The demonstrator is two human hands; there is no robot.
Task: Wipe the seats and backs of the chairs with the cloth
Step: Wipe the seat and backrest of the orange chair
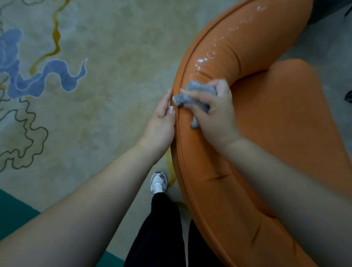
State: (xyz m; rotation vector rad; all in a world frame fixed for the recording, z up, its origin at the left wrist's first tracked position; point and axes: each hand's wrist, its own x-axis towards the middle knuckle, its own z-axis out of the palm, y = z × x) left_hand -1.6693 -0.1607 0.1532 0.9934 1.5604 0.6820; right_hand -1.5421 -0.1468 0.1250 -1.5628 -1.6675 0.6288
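Cloth (191,98), grey and bunched, gripped by right hand (213,112) atop orange chair (263,128) back; left hand (162,119) flat, fingers straight, against outer rim; wet streaks above.

Crumpled grey cloth (191,98) pressed on orange chair's (273,117) wet-streaked curved back.

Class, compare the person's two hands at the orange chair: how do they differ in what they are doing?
The right hand curls its grip round the crumpled grey cloth; the left hand holds nothing. The right hand lies on top of the curved orange padded chair back; the left hand rests straight-fingered against its outer edge. Both touch the same chair back, side by side.
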